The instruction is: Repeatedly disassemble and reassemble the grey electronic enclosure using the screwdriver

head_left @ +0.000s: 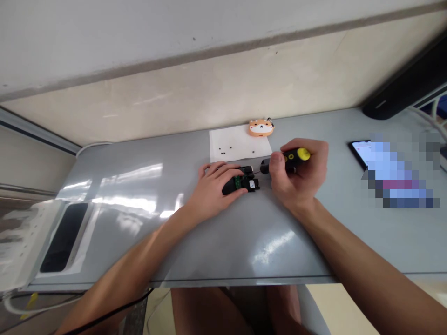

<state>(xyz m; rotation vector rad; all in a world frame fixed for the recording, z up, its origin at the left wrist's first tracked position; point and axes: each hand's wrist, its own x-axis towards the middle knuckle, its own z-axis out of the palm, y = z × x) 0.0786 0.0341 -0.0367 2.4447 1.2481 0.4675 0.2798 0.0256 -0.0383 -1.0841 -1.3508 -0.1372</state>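
Observation:
My left hand [217, 184] is closed around an opened black computer mouse [252, 185], pressing it against the grey desk. Part of a green circuit board shows between the fingers, with a small white label on the mouse's right end. In my right hand [299, 172] is a black screwdriver [292, 158] with a yellow cap, gripped by its handle and held nearly level. Its thin shaft points left, and the tip is at the mouse's right end; whether it touches a screw I cannot tell. Behind the mouse, several tiny dark screws [222, 152] lie on white paper [240, 145].
An orange animal-face case [261, 128] rests on the paper's back right corner. To the right lies a lit phone [361, 151], partly blurred out. A dark phone [65, 237] is at the far left beside a white power strip [26, 242]. A black cylinder [387, 100] leans at back right.

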